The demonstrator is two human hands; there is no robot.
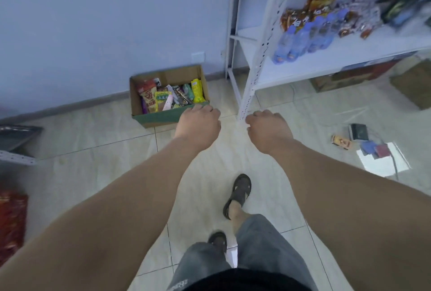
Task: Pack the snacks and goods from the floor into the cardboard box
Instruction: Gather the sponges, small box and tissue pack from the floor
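An open cardboard box [149, 119] stands on the tiled floor against the wall, with several snack packets [171, 97] inside. Both my arms stretch forward over the floor. My left hand [199, 124] hangs just in front of the box's near right corner, fingers curled down, holding nothing that I can see. My right hand [268, 128] hovers to the right of it, in front of the shelf post, fingers also loosely curled and empty. The fingertips of both hands are hidden behind the knuckles.
A white metal shelf [326, 57] at the right holds water bottles [303, 38] and snack bags. Under it stand boxes [349, 78]. A small black device [359, 131] and cards lie on the floor at right. A red packet [11, 218] lies at the left edge.
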